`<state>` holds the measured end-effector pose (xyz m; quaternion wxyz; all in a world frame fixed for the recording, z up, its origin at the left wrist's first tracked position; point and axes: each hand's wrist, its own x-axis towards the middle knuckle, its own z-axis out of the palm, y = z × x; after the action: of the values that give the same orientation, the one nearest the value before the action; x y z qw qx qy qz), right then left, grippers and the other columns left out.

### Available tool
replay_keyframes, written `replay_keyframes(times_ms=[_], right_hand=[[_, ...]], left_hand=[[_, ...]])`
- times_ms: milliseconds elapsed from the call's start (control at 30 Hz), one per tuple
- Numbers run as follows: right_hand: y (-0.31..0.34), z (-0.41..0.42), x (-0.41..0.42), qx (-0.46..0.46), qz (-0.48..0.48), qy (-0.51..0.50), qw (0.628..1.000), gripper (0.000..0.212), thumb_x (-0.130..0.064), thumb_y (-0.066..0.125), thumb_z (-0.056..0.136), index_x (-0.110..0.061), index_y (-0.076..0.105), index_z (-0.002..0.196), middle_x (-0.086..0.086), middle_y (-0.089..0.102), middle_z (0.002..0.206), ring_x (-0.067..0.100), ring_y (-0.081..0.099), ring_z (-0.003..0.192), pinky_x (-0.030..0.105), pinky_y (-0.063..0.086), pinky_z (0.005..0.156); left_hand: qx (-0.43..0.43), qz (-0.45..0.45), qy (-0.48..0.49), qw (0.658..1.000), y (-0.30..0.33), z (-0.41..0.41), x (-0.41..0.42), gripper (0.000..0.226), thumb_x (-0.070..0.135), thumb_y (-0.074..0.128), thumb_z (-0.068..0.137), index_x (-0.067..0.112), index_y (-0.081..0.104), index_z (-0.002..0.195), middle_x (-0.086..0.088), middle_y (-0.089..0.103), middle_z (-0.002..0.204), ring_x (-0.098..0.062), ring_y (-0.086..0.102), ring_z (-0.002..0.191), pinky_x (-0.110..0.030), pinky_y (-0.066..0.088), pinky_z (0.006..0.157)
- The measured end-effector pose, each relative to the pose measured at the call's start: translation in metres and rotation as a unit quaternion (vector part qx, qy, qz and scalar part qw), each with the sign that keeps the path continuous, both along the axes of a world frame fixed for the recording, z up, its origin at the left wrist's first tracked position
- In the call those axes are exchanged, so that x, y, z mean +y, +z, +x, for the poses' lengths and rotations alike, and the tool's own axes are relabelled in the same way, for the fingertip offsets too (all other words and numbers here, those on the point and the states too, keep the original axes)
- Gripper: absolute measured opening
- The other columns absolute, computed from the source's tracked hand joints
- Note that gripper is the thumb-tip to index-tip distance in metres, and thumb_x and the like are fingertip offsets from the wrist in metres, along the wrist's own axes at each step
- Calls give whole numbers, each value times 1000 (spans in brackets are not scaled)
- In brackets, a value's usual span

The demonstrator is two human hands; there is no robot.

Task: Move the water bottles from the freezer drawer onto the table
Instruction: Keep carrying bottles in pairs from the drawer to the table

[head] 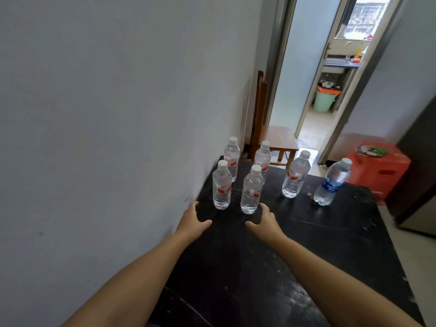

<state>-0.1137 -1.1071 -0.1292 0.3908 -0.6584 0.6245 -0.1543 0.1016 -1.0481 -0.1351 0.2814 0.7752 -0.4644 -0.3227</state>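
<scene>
Several clear water bottles stand upright on the black table (306, 244). Most carry red labels: a near left bottle (221, 185), a near middle bottle (252, 190), others behind them and one further right (296, 178). A blue-labelled bottle (331, 182) stands at the far right. My left hand (192, 223) hovers just short of the near left bottle, fingers relaxed, holding nothing. My right hand (266, 221) is beside the base of the near middle bottle, fingers spread and empty. The freezer drawer is out of view.
A grey wall runs along the table's left side. Behind the table stand a wooden chair (271, 135) and an open doorway to a kitchen. A red plastic stool (379, 166) sits at the right, beside a dark cabinet (420, 173).
</scene>
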Motion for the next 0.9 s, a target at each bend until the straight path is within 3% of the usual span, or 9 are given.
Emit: replay_keyframes(times_ms=[133,333,400,500,667,900], right_hand=[[1,4,17,24,12,48,999,79,-28,67,86,-19,19,149,18,28,148,32,39,132,40,42,105],[11,39,23,64,-6,199,978,66,-29,64,88,-18,32,145,15,35,142,29,49,122,33,48,96],[11,50,28,87,-21,273,958,56,-29,61,89,-16,41,139,12,41,137,27,52,116,29,46,92],[2,55,39,125,-54,360,923,45,-28,58,90,-15,50,132,10,47,131,25,53,114,31,44,96],[-23,59,68,152,-63,470,867,46,-29,56,92,-17,45,136,8,47,133,26,52,117,35,48,96],[-30,99,164,145,-87,632,756,41,-28,53,94,-17,48,132,8,47,130,27,52,115,36,48,94]], left_hand=[[1,-3,26,1000,3,2,27,76,28,71,82,12,30,144,-17,47,137,-28,50,124,-34,41,102],[-9,6,88,996,8,12,72,68,31,68,83,17,34,141,-15,47,137,-25,51,122,-29,41,94],[-7,19,121,992,6,14,90,64,32,66,85,18,35,139,-13,48,135,-25,52,119,-27,40,90],[3,42,166,985,-3,3,122,55,31,64,87,15,41,135,-12,51,133,-24,54,116,-26,40,86],[-7,72,256,964,-22,-37,191,45,25,62,88,9,51,128,-12,56,131,-23,53,121,-26,42,92],[-17,97,427,899,-18,-66,330,38,26,62,88,8,56,122,-13,57,126,-24,54,117,-31,43,95]])
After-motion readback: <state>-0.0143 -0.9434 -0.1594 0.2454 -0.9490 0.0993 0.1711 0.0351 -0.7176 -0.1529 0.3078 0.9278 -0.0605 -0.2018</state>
